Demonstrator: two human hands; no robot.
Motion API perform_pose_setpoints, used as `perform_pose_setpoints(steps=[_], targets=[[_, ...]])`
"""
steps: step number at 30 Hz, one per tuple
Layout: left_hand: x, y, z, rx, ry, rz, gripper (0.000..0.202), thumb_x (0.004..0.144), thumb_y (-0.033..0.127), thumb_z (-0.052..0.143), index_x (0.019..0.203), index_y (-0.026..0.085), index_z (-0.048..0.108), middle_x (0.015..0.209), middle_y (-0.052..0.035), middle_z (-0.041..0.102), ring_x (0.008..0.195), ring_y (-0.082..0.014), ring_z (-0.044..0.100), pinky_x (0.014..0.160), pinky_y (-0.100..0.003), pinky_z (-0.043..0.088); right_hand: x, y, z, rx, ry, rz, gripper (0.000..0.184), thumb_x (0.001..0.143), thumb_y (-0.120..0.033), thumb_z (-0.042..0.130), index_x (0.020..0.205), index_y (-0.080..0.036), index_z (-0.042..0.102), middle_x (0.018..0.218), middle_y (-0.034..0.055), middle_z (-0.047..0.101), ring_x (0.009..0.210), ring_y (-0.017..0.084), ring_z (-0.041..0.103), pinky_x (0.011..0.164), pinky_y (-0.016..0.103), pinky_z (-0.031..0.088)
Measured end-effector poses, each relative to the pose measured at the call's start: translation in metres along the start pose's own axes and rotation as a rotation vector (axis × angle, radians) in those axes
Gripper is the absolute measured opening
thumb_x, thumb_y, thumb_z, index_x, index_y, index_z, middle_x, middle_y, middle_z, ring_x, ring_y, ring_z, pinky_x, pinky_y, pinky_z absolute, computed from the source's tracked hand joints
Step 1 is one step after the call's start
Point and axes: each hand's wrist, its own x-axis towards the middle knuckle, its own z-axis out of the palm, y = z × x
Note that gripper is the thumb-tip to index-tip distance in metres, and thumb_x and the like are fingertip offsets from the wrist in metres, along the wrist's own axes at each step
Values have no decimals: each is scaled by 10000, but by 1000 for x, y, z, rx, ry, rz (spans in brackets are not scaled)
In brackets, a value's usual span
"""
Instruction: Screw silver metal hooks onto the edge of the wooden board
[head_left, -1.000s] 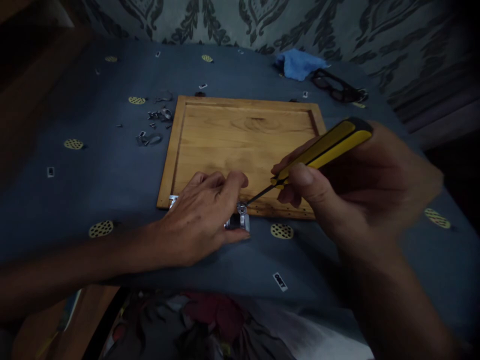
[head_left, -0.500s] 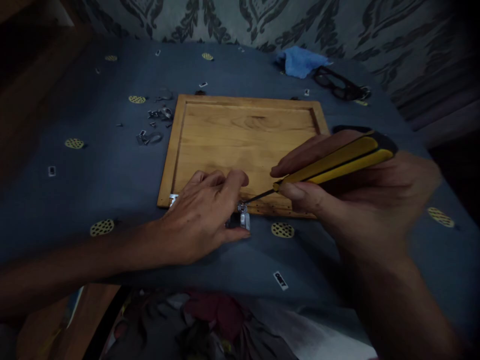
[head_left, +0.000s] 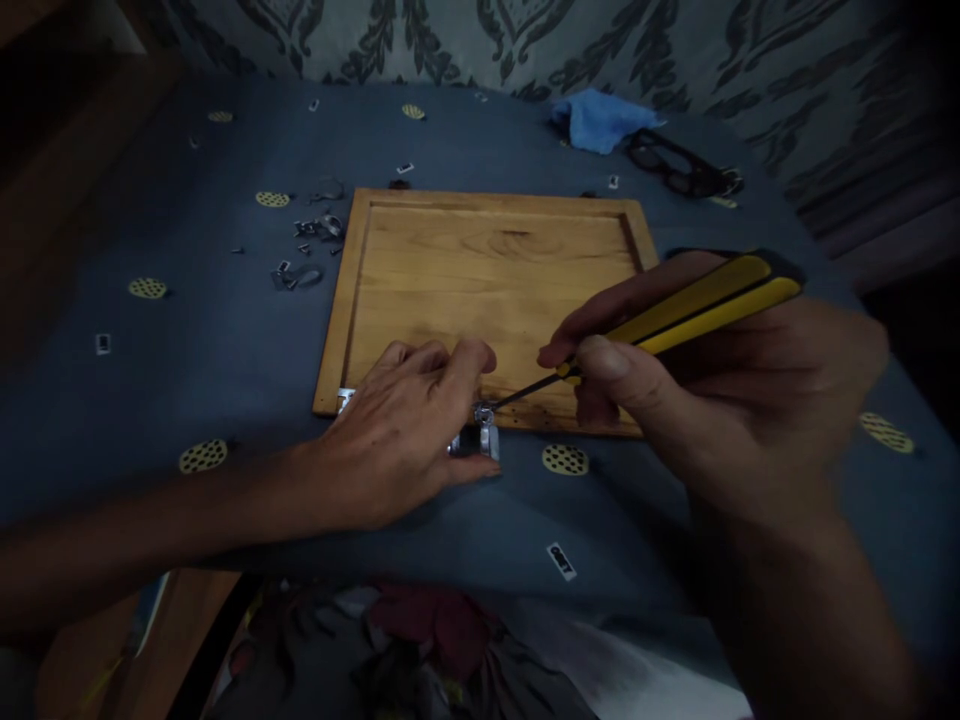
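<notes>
A framed wooden panel [head_left: 465, 265] lies flat on the cloth-covered table. At its near edge sits a silver metal fitting [head_left: 489, 438], partly covered by my left hand [head_left: 397, 435]. That hand is closed around the fitting, fingers bent over the panel and thumb along the fitting's near side. My right hand [head_left: 739, 400] grips a screwdriver [head_left: 701, 305] with a yellow and black handle. The screwdriver's thin dark shaft slants down left, its tip at the fitting's top. Another bit of silver metal [head_left: 345, 398] shows at the panel's near left corner, mostly behind my left hand.
Small metal parts [head_left: 322, 228] and several loose screws [head_left: 304, 248] lie left of the panel, near a curved metal piece [head_left: 300, 277]. At the back right are a blue cloth [head_left: 600, 122] and black-framed glasses [head_left: 679, 168]. A patterned wall [head_left: 450, 45] stands behind the table.
My right hand has shifted slightly right, its thumb now higher on the screwdriver handle and its fingers re-placed. The screwdriver tip stays at the fitting. My left hand has hardly moved.
</notes>
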Motion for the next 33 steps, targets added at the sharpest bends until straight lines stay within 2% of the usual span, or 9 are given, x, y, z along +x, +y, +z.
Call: perform_pose_setpoints(steps=[5,9,13,15,18,21,24,28,33], targets=[[1,1,-1,5,-6,-13,567,813,338,846,1203,231,449,1060,-25,689,1044,-261,657,890,-382,476,1,-4,-4,-64,-52,-15,60,885,-308,794,859,-299,742,792,-34,727,522,130,638,410,287,486],[1,1,-2,11,-16,-11,581,811,337,849,1211,226,443,1037,-24,692,1037,-265,656,890,-382,474,2,-9,-13,-10,-152,33,81,876,-279,783,929,-336,763,967,-24,753,687,173,718,495,297,586],[1,0,-1,5,-10,-4,573,818,348,845,1208,227,443,1050,-29,692,1051,-264,652,891,-374,472,0,-3,-23,95,-251,42,218,922,-259,727,1095,-381,779,1088,-22,760,631,155,722,523,304,644],[0,0,-1,9,-11,-5,579,817,354,848,1210,226,442,1057,-32,691,1061,-267,650,889,-373,471,-1,1,-25,126,-263,37,237,922,-259,739,1110,-395,787,1115,-26,776,618,150,725,514,292,646],[0,0,-1,18,-8,0,600,812,364,856,1219,226,438,1048,-28,691,1046,-263,649,888,-373,468,-1,0,-24,83,-227,7,187,890,-258,787,1013,-397,809,1044,-42,801,678,171,746,527,299,639],[-1,-1,0,26,-7,20,600,818,362,856,1222,221,434,1054,-31,692,1052,-261,648,882,-368,467,0,-5,-17,4,-139,13,99,854,-282,832,844,-375,800,891,-46,789,734,202,746,586,343,630],[0,-1,0,32,-10,25,614,816,359,863,1226,214,429,1049,-34,693,1051,-264,649,888,-373,465,2,-8,-11,9,-92,-43,112,816,-333,871,767,-357,773,756,-44,742,676,204,714,525,340,571],[1,0,0,16,-7,8,590,819,339,857,1213,224,434,1068,-37,700,1063,-268,654,900,-378,468,3,-6,-8,14,-46,-2,169,771,-338,911,857,-343,766,782,-40,741,639,182,697,493,306,558],[-2,-1,2,29,13,20,607,813,346,863,1223,226,433,1077,-30,693,1063,-262,657,888,-366,471,-1,-6,-10,52,-72,49,220,801,-294,882,996,-340,790,921,-36,773,679,172,733,542,292,626]])
